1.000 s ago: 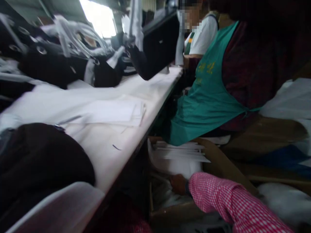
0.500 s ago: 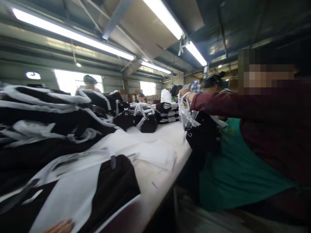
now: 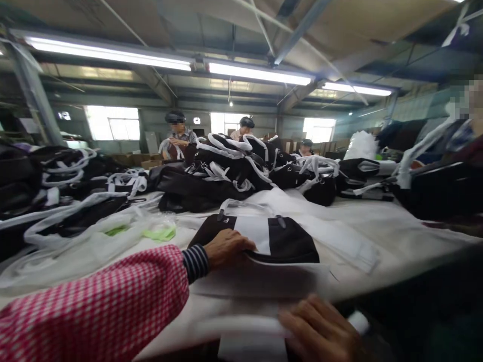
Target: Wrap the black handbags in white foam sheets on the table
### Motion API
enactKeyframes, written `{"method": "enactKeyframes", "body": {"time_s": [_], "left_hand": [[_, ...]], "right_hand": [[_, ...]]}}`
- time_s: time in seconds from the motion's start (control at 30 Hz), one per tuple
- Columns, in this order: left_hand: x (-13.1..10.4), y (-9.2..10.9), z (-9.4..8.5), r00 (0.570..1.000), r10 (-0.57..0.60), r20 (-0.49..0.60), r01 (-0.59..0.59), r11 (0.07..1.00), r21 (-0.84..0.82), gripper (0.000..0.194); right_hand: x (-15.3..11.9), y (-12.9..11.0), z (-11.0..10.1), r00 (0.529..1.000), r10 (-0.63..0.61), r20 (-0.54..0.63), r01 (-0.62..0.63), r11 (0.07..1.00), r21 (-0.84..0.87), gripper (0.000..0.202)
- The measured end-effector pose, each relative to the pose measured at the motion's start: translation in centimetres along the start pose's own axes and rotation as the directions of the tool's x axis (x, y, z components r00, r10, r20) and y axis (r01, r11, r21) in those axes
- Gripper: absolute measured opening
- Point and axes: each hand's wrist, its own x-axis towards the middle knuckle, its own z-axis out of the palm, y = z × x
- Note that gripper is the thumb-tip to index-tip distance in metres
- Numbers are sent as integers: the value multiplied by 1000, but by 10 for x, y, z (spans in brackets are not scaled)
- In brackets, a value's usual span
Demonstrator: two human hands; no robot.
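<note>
A black bag (image 3: 294, 239) with a pale band round its middle and wrapped handles lies on the white-covered table. My left hand (image 3: 230, 247) is closed on its near edge, beside the band. Lower right, my right hand (image 3: 320, 327) is blurred, its fingers curled at the end of a white wrapped handle (image 3: 245, 326). That handle belongs to a second dark item with a pale band (image 3: 252, 348) at the bottom edge, mostly cut off. A clear plastic sheet (image 3: 264, 279) lies between the two.
Black bags with white-wrapped handles (image 3: 226, 176) are heaped behind. Plastic with green pieces (image 3: 160, 234) lies at left, white sheets (image 3: 339, 241) at right. A person holds a dark bag (image 3: 445, 193) at far right; others stand behind.
The view has swung to the right-hand person's left, bringing the banded bag to the centre. Both my hands now show; before, only some fingers were visible on the pale band.
</note>
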Motion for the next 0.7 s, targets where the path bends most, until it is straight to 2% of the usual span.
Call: {"method": "enactKeyframes", "body": {"time_s": [0.07,0.13,0.27,0.37,0.53,0.63,0.7], "left_hand": [[2,-3,-5,1000,8,19,-8,1000,0,17],[2,-5,-6,1000,5,14,-5,1000,-1,15],[-5,1,2,998,-44,-51,43,999,-20,16],[-15,13,14,987,-109,-122,104,994,-41,16],[-28,29,32,959,-199,-204,191,980,-59,19],[-34,30,35,959,-168,-227,157,986,-63,22],[-38,28,41,962,-121,-244,110,992,-57,39]], "right_hand": [[22,-7,19,1000,21,-9,-20,999,31,31],[40,-12,43,998,33,-56,-34,999,-16,36],[51,-15,76,988,56,-144,-76,988,-134,35],[44,-15,83,982,76,-174,-99,987,-126,32],[26,-10,87,982,38,-184,-63,989,-135,32],[18,-6,92,987,6,-158,-31,987,-155,29],[16,-5,97,986,-4,-164,-24,986,-167,29]]}}
